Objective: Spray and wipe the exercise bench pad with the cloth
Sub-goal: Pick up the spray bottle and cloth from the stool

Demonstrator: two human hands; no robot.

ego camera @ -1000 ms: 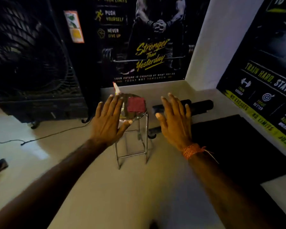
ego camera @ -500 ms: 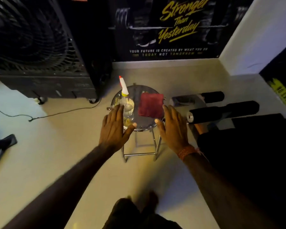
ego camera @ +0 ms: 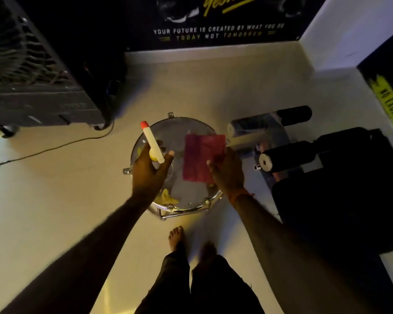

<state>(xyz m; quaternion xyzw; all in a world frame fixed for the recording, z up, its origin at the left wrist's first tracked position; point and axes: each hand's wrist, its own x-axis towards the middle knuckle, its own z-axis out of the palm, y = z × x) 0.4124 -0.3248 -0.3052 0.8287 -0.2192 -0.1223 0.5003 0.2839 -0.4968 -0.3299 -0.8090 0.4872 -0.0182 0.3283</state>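
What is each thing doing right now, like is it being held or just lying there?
spray bottle: gripped by the left hand, tilted, red tip pointing away.
cloth: lying flat on the stool, with the right hand gripping its near corner.
stool: standing upright on the floor.
bench pad: no hand on it.

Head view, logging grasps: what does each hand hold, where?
Left hand grips the white red-capped spray bottle below its nozzle; right hand pinches the red cloth by its right edge.
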